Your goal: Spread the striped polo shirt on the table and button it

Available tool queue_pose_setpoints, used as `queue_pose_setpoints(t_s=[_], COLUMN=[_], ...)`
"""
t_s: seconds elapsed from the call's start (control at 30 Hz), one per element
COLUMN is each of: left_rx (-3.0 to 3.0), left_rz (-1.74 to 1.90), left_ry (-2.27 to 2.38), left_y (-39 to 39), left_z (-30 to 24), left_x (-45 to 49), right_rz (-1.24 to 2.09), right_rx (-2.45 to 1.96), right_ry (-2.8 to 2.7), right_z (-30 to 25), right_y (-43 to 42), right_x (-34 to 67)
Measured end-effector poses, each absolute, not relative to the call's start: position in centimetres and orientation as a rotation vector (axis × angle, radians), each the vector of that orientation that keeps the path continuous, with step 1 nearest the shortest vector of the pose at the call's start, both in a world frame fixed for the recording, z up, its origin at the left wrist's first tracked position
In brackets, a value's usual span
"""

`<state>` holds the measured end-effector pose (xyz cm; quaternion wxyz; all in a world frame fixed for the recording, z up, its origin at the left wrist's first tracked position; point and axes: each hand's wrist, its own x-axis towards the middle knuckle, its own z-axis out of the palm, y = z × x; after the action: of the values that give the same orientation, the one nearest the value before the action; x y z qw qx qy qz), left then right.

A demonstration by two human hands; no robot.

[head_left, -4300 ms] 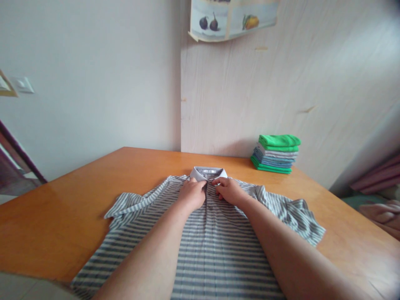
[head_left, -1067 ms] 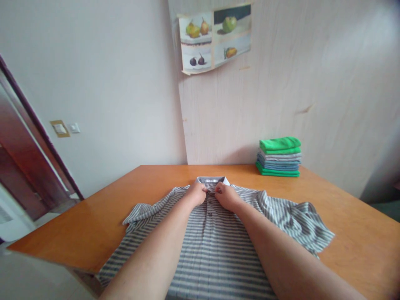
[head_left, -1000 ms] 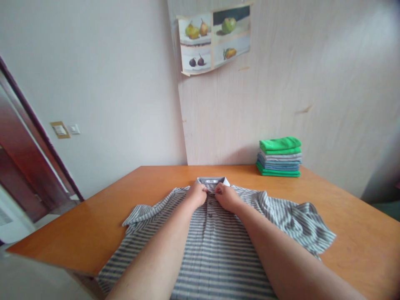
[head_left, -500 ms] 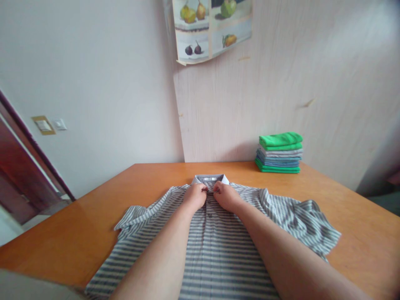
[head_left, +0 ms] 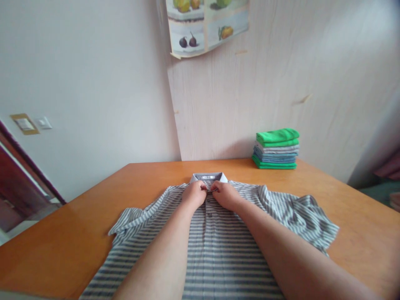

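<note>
A grey-and-white striped short-sleeved polo shirt (head_left: 225, 250) lies front side up, its light collar (head_left: 223, 178) towards the far edge of the table. My left hand (head_left: 195, 195) pinches the left side of the neck opening just below the collar. Opposite it, my right hand (head_left: 225, 195) pinches the right side, the fingertips of both hands almost meeting. What sits exactly between the fingertips is hidden. Below the hands a dark button (head_left: 209, 215) shows on the placket. The right sleeve (head_left: 315, 221) is bunched and wrinkled; the left sleeve (head_left: 129, 221) is partly folded.
Folded green, grey and blue clothes form a stack (head_left: 275, 149) at the back right of the orange-brown wooden table (head_left: 62, 233). A wall stands right behind the table, with a fruit picture sheet (head_left: 208, 31) hanging on it. Wall switches (head_left: 25, 123) and a dark red door are at the left.
The camera view has shifted slightly. Both hands stay at the neck opening, fingers still pinched, with hardly any movement over the shirt.
</note>
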<state>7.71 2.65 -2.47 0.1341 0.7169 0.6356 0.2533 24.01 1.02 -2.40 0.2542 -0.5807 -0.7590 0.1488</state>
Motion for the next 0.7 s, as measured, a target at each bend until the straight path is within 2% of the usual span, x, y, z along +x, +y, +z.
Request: queue_pose_setpoints(t_s=[0.7], left_rx=[1.95], left_rz=[0.802], left_ry=[1.721], left_y=[3.8], left_z=[-3.4], left_x=[7.6], right_rz=[0.422], right_rx=[-1.541], right_ry=[-2.044], right_z=[-2.4], right_y=[0.9], right_x=[24.0])
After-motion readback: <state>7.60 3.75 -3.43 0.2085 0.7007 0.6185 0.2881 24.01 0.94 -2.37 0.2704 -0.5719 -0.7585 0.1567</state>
